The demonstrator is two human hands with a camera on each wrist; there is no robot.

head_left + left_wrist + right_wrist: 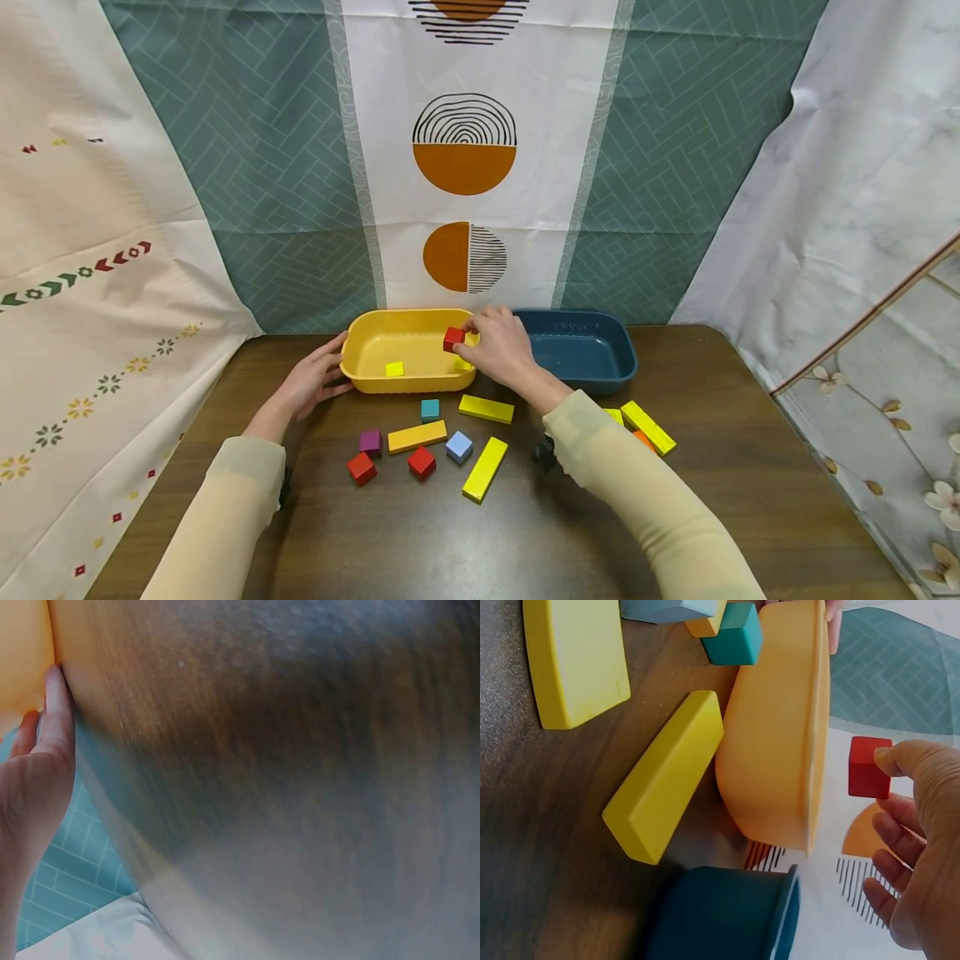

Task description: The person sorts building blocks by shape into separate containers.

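Note:
My right hand (504, 346) pinches a red cube (453, 338) between thumb and fingers, above the right end of the yellow bin (408, 384). The right wrist view shows the red cube (864, 769) held up past the bin's rim, with the other fingers loosely bent. My left hand (311, 381) rests against the bin's left end, its fingers fairly straight. In the left wrist view, those fingertips touch the bin's wall (26, 660). Inside the bin lie a yellow block (394, 368) and another yellow piece (462, 364), partly hidden by my right hand.
A dark blue bin (622, 379) stands right of the yellow one. On the table before them lie red cubes (422, 463), a purple cube (371, 442), a teal cube (430, 409), a light blue cube (459, 447) and several long yellow blocks (485, 470). My right sleeve partly hides blocks at right.

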